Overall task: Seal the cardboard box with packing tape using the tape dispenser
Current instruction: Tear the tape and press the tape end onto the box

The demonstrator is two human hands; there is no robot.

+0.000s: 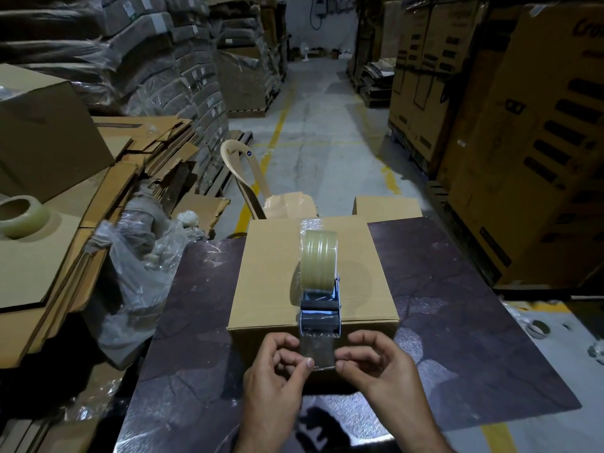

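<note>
A closed cardboard box (pixel 268 273) stands on a dark table (pixel 457 338) in front of me. A blue tape dispenser (pixel 320 308) with a clear tape roll (pixel 318 259) lies along the middle of the box top, its mouth at the near edge. A short strip of clear tape (pixel 318 349) hangs from the dispenser over the box's front face. My left hand (pixel 277 371) pinches the strip's left lower corner. My right hand (pixel 376 358) pinches its right edge. Tape shows at the far edge of the box top.
A spare tape roll (pixel 23 215) lies on flattened cardboard (pixel 49 273) at the left. Crumpled plastic wrap (pixel 140 256) sits beside the table. A plastic chair (pixel 248 178) stands behind the box. Tall cartons (pixel 523 142) line the right side of the aisle.
</note>
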